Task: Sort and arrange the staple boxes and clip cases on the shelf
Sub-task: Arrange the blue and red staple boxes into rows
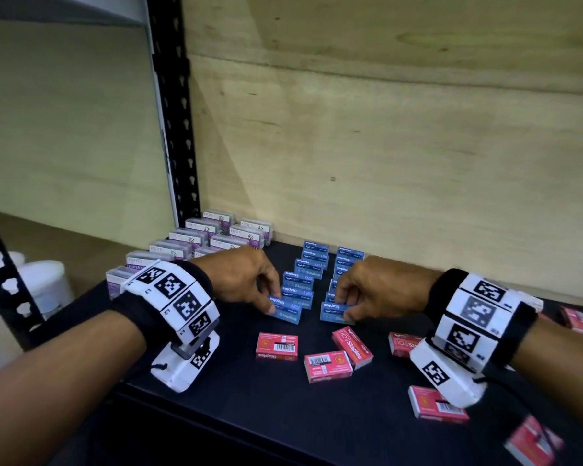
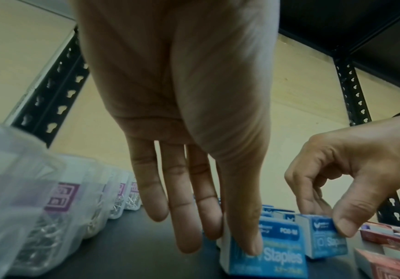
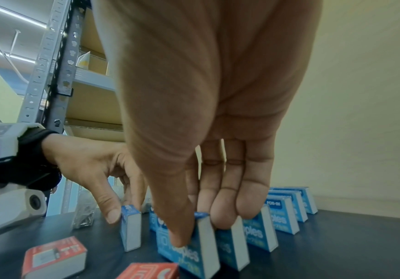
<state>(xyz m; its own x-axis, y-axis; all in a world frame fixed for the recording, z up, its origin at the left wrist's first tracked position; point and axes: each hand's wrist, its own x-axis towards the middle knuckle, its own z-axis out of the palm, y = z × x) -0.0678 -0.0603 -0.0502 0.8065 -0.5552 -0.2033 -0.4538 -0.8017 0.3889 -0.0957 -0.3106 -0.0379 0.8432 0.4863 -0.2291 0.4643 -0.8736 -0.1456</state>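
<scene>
at the far left of the black shelf, clear paper clip cases with purple labels are standing in two rows running back toward the plywood back panel, next to the black slotted upright. just right of them, the left hand is pinching the front blue staple box of the left blue row, thumb on its near face and fingers behind it; that box is standing on edge on the shelf. behind it the left row of blue staple boxes is standing one behind another toward the panel. beside it, the right row of blue staple boxes is running the same way. the right hand is gripping the front blue box of this row, thumb in front and fingers curled over the top, the box resting upright on the shelf. nearer the shelf's front edge, red staple boxes are lying flat and scattered at different angles, three between the two wrists and more trailing off to the right, partly hidden under the right wrist camera mount. both wrists are wearing white bands with black square markers.
</scene>
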